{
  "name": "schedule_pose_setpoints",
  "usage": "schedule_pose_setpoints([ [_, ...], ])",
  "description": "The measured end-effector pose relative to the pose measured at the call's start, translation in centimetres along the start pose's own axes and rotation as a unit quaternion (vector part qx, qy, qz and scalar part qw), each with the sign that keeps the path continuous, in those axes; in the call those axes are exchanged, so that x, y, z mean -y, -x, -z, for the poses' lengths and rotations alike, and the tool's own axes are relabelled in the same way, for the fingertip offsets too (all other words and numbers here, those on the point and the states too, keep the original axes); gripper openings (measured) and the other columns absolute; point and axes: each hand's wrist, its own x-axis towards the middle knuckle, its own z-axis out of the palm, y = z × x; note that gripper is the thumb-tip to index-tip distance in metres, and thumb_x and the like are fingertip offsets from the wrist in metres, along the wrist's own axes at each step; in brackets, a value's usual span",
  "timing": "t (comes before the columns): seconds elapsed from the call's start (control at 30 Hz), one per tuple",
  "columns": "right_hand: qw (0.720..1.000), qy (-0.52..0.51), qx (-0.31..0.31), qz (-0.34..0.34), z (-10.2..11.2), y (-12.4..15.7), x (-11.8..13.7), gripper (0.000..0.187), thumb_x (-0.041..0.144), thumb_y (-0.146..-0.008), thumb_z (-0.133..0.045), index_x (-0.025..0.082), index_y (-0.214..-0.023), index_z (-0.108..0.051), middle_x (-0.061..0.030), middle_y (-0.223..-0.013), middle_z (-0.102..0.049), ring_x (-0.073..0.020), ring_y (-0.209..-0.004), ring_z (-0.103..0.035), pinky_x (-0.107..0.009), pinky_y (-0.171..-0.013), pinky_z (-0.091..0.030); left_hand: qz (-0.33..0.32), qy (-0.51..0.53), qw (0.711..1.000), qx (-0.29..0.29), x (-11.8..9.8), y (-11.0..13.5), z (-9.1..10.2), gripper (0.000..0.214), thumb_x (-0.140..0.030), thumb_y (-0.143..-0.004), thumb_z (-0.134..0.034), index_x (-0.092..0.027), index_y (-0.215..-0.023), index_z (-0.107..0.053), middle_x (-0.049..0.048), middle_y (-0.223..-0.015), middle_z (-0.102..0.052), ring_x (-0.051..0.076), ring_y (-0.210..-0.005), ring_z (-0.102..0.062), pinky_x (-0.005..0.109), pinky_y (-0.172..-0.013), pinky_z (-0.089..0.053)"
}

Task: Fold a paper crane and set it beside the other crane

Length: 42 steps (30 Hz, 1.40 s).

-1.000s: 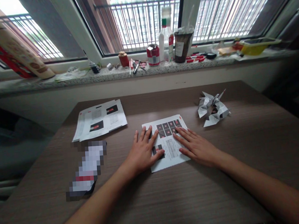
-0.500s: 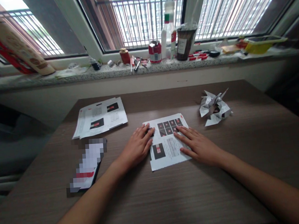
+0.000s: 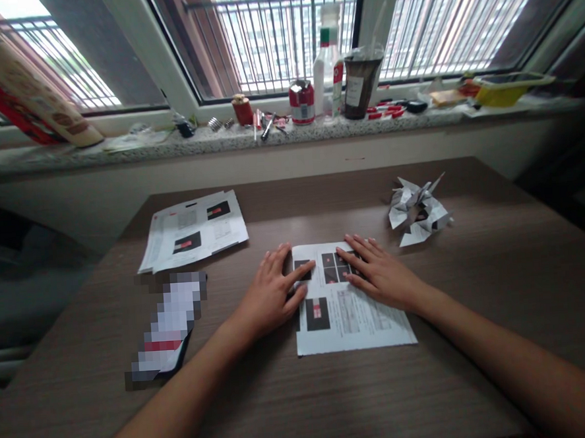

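Both the left hand [image 3: 272, 291] and right hand [image 3: 385, 274] lay flat, fingers spread, gripping nothing; under those fingers, the printed sheet [image 3: 348, 316] had just turned squarer, seeming better lined up.

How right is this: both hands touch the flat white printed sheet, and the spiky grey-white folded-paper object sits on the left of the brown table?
Wrong side: the head view shows the spiky grey-white folded-paper object on the right of the brown table. The left hand and right hand do touch the flat white printed sheet.
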Motion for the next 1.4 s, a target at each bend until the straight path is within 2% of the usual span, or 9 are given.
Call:
schedule_pose_setpoints([
  [0.2, 1.0, 0.0, 0.006, -0.007, -0.4, 0.3, -0.4, 0.068, 0.056, -0.108, -0.038, 0.038, -0.167, -0.01, -0.0002, -0.174, -0.006, -0.0295, -0.159, -0.018, -0.051, -0.129, -0.025, -0.002, -0.016, 0.999, 0.033, -0.1, 0.2, -0.1, 0.052, -0.041, -0.107, -0.048, -0.038, -0.159, -0.041, 0.0052, -0.167, -0.035, 0.033, -0.155, -0.031, 0.059, -0.127, -0.023],
  [0.67, 0.999, 0.018, 0.003, -0.051, -0.7, 0.8, -1.4, 0.074, 0.059, -0.107, -0.036, 0.039, -0.167, 0.004, 0.0004, -0.173, 0.004, -0.0291, -0.16, -0.013, -0.05, -0.13, -0.024, 0.005, -0.022, 0.999, 0.039, -0.1, 0.3, -0.6, 0.052, -0.042, -0.11, -0.043, -0.039, -0.161, -0.036, 0.0025, -0.172, -0.026, 0.031, -0.158, -0.025, 0.058, -0.127, -0.022],
  [0.83, 0.998, 0.019, -0.007, -0.055, -0.8, 0.8, -1.4, 0.075, 0.059, -0.106, -0.04, 0.04, -0.167, 0.0, -0.0002, -0.173, 0.004, -0.0321, -0.159, -0.016, -0.052, -0.129, -0.026, 0.001, -0.014, 0.999, 0.036, 0.0, 0.3, -0.9, 0.052, -0.042, -0.109, -0.043, -0.037, -0.161, -0.037, 0.0033, -0.173, -0.023, 0.033, -0.158, -0.025, 0.06, -0.127, -0.022],
  [1.07, 0.999, 0.013, -0.014, -0.049, -0.7, 0.8, -1.4, 0.074, 0.058, -0.106, -0.042, 0.04, -0.167, -0.004, 0.0003, -0.174, -0.001, -0.0324, -0.159, -0.018, -0.052, -0.128, -0.027, 0.0, 0.004, 1.0, 0.016, 0.2, 0.4, -1.2, 0.051, -0.042, -0.109, -0.044, -0.04, -0.159, -0.038, -0.0009, -0.172, -0.025, 0.031, -0.158, -0.025, 0.059, -0.128, -0.021],
  [1.27, 0.999, 0.0, -0.014, -0.046, -0.7, 0.8, -1.6, 0.068, 0.055, -0.107, -0.04, 0.04, -0.167, -0.011, 0.0011, -0.175, -0.004, -0.031, -0.159, -0.018, -0.051, -0.128, -0.027, 0.003, 0.0, 1.0, 0.021, 0.1, 0.3, -1.1, 0.052, -0.043, -0.108, -0.044, -0.039, -0.16, -0.038, 0.0008, -0.173, -0.024, 0.032, -0.158, -0.024, 0.059, -0.128, -0.021],
  [1.4, 0.999, -0.004, -0.007, -0.04, -0.6, 0.8, -1.8, 0.067, 0.056, -0.108, -0.039, 0.036, -0.167, -0.016, -0.0026, -0.175, -0.005, -0.0317, -0.159, -0.017, -0.053, -0.128, -0.026, 0.006, -0.011, 0.999, 0.029, 0.2, 0.3, -0.9, 0.052, -0.042, -0.109, -0.044, -0.035, -0.16, -0.039, 0.0044, -0.172, -0.024, 0.032, -0.158, -0.024, 0.058, -0.128, -0.021],
])
